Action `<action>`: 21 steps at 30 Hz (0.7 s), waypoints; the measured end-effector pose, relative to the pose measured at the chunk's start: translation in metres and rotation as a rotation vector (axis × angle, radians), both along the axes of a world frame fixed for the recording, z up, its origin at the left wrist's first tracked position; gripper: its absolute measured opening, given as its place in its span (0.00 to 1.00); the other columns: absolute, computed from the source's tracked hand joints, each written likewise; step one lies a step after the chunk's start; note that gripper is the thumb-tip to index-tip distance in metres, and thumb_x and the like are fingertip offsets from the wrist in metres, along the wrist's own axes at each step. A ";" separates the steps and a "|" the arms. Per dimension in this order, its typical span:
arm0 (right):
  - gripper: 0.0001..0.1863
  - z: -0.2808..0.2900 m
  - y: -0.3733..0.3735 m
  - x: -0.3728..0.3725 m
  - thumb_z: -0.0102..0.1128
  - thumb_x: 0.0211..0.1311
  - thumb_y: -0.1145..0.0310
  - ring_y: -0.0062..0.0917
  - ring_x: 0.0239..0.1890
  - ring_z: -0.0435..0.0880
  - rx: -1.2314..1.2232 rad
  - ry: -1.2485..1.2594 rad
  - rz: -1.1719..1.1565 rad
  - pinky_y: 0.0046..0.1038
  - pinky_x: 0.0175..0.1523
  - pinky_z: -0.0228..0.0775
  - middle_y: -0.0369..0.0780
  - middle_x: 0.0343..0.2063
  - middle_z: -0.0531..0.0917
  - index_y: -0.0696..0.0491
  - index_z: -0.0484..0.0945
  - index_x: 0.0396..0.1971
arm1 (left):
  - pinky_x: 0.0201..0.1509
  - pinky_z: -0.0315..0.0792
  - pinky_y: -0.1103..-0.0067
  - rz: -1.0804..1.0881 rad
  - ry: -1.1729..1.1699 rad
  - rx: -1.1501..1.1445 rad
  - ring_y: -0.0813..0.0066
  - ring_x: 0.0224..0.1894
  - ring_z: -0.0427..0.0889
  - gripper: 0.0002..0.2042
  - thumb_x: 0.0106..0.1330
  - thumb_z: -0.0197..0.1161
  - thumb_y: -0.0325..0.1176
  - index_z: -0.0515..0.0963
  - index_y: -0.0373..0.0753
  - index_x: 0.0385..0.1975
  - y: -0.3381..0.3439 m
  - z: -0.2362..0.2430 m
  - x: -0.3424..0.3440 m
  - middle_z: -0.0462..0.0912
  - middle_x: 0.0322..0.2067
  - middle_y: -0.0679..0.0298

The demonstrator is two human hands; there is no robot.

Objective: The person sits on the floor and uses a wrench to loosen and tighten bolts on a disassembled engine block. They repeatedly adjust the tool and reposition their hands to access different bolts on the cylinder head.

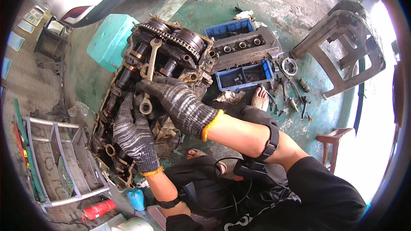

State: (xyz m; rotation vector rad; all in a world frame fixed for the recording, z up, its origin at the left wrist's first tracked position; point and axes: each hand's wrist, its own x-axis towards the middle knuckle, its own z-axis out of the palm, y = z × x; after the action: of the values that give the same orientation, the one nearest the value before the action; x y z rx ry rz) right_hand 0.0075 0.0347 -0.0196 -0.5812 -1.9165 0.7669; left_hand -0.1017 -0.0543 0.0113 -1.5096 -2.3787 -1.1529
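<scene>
A combination wrench (151, 62) lies over a greasy engine cylinder head (112, 98), its open end toward the timing chain (171, 36). My right hand (182, 102), in a grey-and-black knitted glove with a yellow cuff, is closed round the middle of the wrench. The ring end shows below those fingers. My left hand (133, 134), gloved alike, is beside the ring end, low over the engine. Its fingers are bent and close together, and their tips are partly hidden among dark parts. Camshaft lobes and caps run along the engine's left side.
Right of the engine lie a valve cover (246, 51), a blue parts tray (244, 77) and loose parts (295, 98). A worn plastic stool (342, 42) stands beyond. At left are a teal box (111, 40), a metal rack (64, 162) and a red extinguisher (99, 208).
</scene>
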 end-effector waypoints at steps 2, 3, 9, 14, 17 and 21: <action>0.17 0.014 -0.006 0.002 0.59 0.70 0.64 0.21 0.40 0.82 -1.257 0.582 0.439 0.22 0.46 0.75 0.40 0.38 0.86 0.59 0.78 0.52 | 0.58 0.75 0.72 -0.003 0.000 0.020 0.70 0.49 0.83 0.14 0.69 0.63 0.25 0.79 0.27 0.52 -0.002 -0.002 -0.003 0.85 0.49 0.51; 0.18 0.016 -0.008 0.008 0.60 0.69 0.64 0.20 0.40 0.82 -1.204 0.544 0.292 0.22 0.46 0.75 0.39 0.39 0.86 0.61 0.79 0.51 | 0.58 0.75 0.72 -0.015 -0.010 0.039 0.71 0.49 0.83 0.14 0.69 0.62 0.25 0.80 0.27 0.52 0.001 -0.005 -0.002 0.85 0.49 0.51; 0.07 0.022 0.004 0.060 0.61 0.68 0.67 0.18 0.26 0.78 -0.925 0.326 0.254 0.22 0.31 0.71 0.32 0.22 0.78 0.54 0.81 0.40 | 0.56 0.76 0.73 0.004 0.171 0.128 0.70 0.47 0.84 0.12 0.68 0.64 0.25 0.81 0.30 0.50 0.007 -0.003 0.004 0.86 0.47 0.53; 0.14 0.034 0.034 0.116 0.49 0.74 0.67 0.18 0.20 0.72 -0.924 0.264 0.141 0.26 0.29 0.68 0.35 0.19 0.74 0.57 0.75 0.27 | 0.54 0.77 0.74 0.010 0.258 0.109 0.67 0.44 0.86 0.11 0.66 0.65 0.26 0.83 0.32 0.47 0.025 0.007 0.023 0.87 0.46 0.55; 0.14 0.022 0.044 0.114 0.52 0.73 0.67 0.16 0.21 0.71 -0.857 0.196 0.188 0.24 0.30 0.67 0.34 0.19 0.74 0.55 0.74 0.25 | 0.56 0.75 0.74 0.058 0.207 0.064 0.69 0.46 0.85 0.11 0.66 0.66 0.26 0.83 0.33 0.47 0.019 0.004 0.012 0.87 0.46 0.55; 0.13 0.017 0.044 0.125 0.51 0.72 0.67 0.17 0.23 0.72 -0.957 0.291 0.175 0.24 0.30 0.66 0.34 0.20 0.74 0.55 0.74 0.26 | 0.58 0.73 0.73 -0.009 -0.103 0.116 0.71 0.47 0.83 0.12 0.66 0.65 0.24 0.83 0.33 0.48 0.013 0.001 -0.004 0.86 0.47 0.57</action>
State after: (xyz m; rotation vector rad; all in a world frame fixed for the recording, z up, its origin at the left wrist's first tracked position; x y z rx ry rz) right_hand 0.1326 0.0783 -0.0027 -0.8068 -1.2570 1.7963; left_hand -0.1053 -0.0408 0.0121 -1.4591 -2.3249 -1.3764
